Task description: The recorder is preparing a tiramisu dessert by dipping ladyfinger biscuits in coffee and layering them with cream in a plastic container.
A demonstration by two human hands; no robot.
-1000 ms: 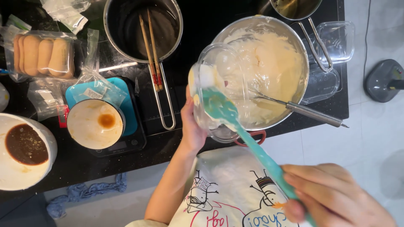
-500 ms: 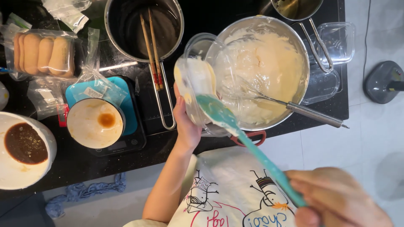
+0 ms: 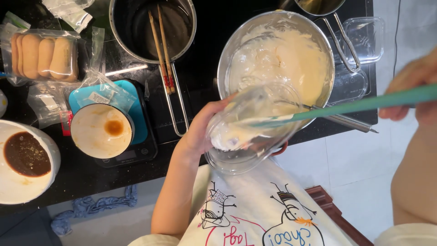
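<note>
My left hand (image 3: 202,132) grips a clear glass bowl (image 3: 255,155) by its rim and holds it tilted at the counter's front edge, next to a large metal mixing bowl (image 3: 227,59) full of pale cream. White cream clings to the inside of the glass bowl. At the right edge my right hand (image 3: 412,91) holds a teal spatula (image 3: 364,104) by its handle. The spatula's blade reaches into the glass bowl, against the cream.
A dark pot (image 3: 123,32) with chopsticks (image 3: 161,50) stands at the back. A blue kitchen scale (image 3: 141,132) carries a small bowl, a white bowl (image 3: 13,191) holds dark liquid, and bagged ladyfingers (image 3: 43,54) lie at left. A whisk handle (image 3: 350,122) sticks out of the metal bowl.
My left hand has tipped the glass bowl lower and toward me. My right hand has swung up to the right, turning the spatula from steeply slanted to nearly level inside the bowl.
</note>
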